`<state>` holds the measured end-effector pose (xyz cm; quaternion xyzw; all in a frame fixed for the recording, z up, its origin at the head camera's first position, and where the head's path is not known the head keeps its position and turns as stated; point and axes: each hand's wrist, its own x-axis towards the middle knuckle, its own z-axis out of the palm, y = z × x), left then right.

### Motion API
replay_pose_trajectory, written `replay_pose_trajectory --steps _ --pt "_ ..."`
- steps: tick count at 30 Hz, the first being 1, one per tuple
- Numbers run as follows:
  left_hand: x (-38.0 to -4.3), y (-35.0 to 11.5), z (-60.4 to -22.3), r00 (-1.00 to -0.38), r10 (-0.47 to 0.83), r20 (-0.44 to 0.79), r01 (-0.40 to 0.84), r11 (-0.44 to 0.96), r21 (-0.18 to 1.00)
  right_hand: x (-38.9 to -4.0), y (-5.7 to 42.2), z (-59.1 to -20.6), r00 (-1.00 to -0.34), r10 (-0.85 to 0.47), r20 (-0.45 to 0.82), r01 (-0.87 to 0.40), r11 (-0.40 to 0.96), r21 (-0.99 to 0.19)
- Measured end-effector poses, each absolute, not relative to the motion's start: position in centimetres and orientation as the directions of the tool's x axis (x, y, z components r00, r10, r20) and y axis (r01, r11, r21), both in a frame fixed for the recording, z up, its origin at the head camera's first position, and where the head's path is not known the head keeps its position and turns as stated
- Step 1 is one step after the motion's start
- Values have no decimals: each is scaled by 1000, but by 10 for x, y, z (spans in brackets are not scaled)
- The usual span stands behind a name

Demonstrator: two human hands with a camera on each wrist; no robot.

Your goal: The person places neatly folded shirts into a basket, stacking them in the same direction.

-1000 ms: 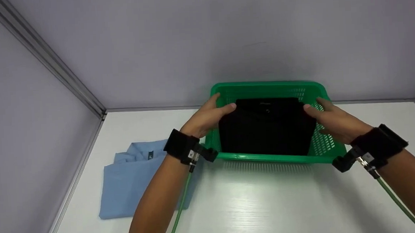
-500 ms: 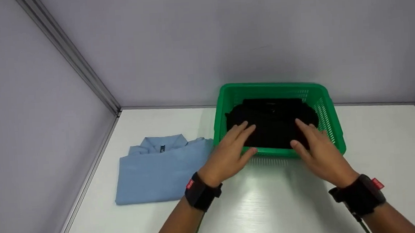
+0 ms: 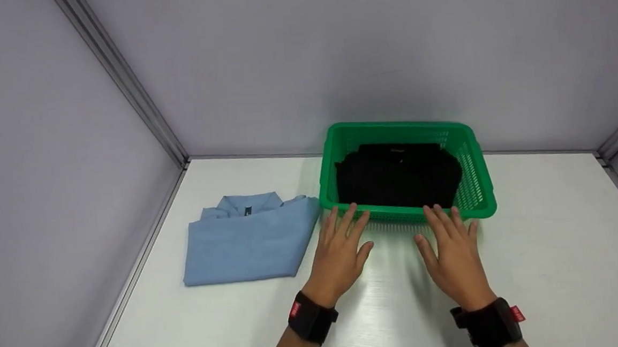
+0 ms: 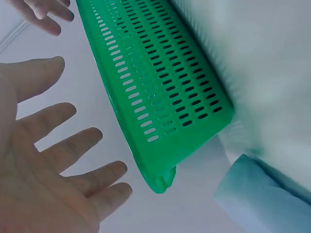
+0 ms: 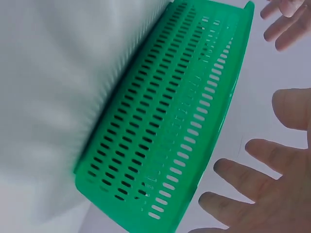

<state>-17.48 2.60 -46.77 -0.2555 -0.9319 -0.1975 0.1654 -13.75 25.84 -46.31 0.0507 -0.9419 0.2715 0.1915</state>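
Observation:
Inside the green plastic basket [image 3: 478,171] lies a folded black garment [image 3: 400,178], with a small mark near its collar. My left hand [image 3: 340,260], fingers spread and straight, hovers in front of the basket's near left side, holding nothing. Toward the near right side, my right hand [image 3: 455,261] is likewise spread and holds nothing. Both wrist views show the fingers apart from the basket's slotted wall. A folded light blue collared shirt [image 3: 249,247] lies on the table just left of the basket, its collar facing the back.
The white table [image 3: 549,244] meets a grey back wall [image 3: 387,56] right behind the basket. Another grey panel [image 3: 63,183] stands along the left side, joined at a metal corner post [image 3: 132,93]. Black straps circle both wrists.
One second ago both hands were in the basket at the black garment's sides. They let go, passed over its front, and drew back toward me. The garment stays in the basket.

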Motion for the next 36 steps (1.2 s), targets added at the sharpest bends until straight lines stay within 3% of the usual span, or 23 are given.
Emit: replay_pose_trajectory --steps 8,18,36 --pt "-141 19 -481 -883 337 326 432 856 285 -108 247 -479 -948 47 315 -121 862 -492" --pt "-102 14 -497 -878 364 309 428 887 171 -72 243 -483 -987 47 153 -33 875 -483" --pt "-85 5 -504 -910 336 241 399 868 296 -57 234 -490 -990 43 131 -33 849 -527"
